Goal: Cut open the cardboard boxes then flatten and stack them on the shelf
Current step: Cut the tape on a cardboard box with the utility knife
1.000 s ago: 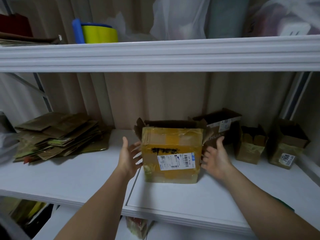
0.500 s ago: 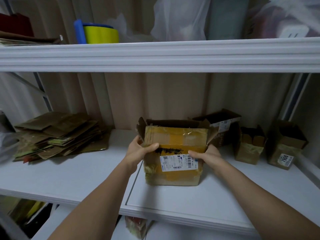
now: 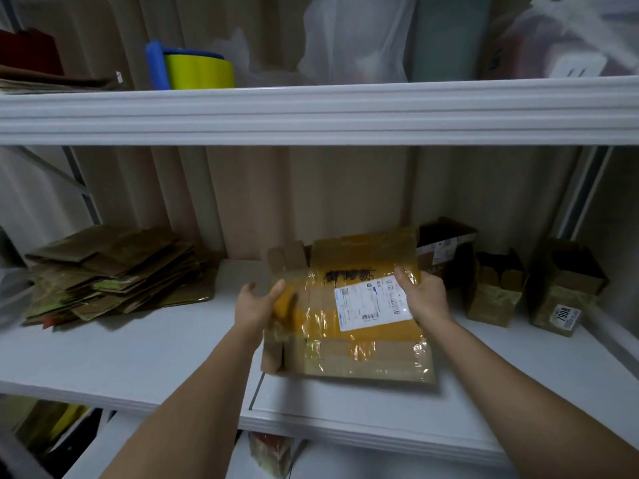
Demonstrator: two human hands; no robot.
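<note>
A taped cardboard box with yellow tape and a white shipping label sits tilted toward me on the white shelf, its top face leaning forward and its flaps open behind. My left hand grips its left upper edge, thumb over the front. My right hand holds the right upper corner beside the label. A stack of flattened cardboard lies on the same shelf at the left.
Three open brown boxes stand at the right: one behind, a small one, and one with a 1908 sticker. The upper shelf edge overhangs, holding a yellow-blue tub and plastic bags.
My hands went from open beside the box to gripping its upper edges. The box has been tipped forward toward me and now looks pressed partly flat.
</note>
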